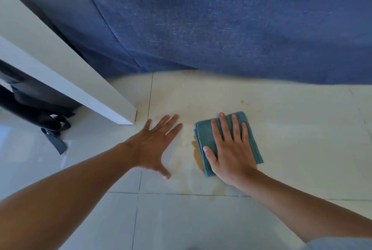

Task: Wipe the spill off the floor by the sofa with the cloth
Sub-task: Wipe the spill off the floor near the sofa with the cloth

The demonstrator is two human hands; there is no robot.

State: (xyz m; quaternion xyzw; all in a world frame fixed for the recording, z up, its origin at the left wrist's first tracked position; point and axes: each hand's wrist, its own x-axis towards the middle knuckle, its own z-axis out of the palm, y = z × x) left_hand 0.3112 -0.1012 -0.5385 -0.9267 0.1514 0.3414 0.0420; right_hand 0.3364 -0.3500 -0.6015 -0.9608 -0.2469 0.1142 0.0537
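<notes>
A folded teal cloth (205, 139) lies flat on the white tiled floor (291, 129) in front of the blue sofa (221, 24). My right hand (231, 149) presses down on the cloth with fingers spread. A brownish spill (196, 154) shows along the cloth's left edge, with fainter streaks toward the grout line (201, 195) below. My left hand (156, 145) rests flat on the bare tile to the left of the spill, fingers apart, holding nothing.
A white table or shelf edge (66, 76) runs diagonally at the left, ending near my left hand. Under it sits a dark bag with straps (40, 112). A small brown spot (242, 101) marks the tile nearer the sofa.
</notes>
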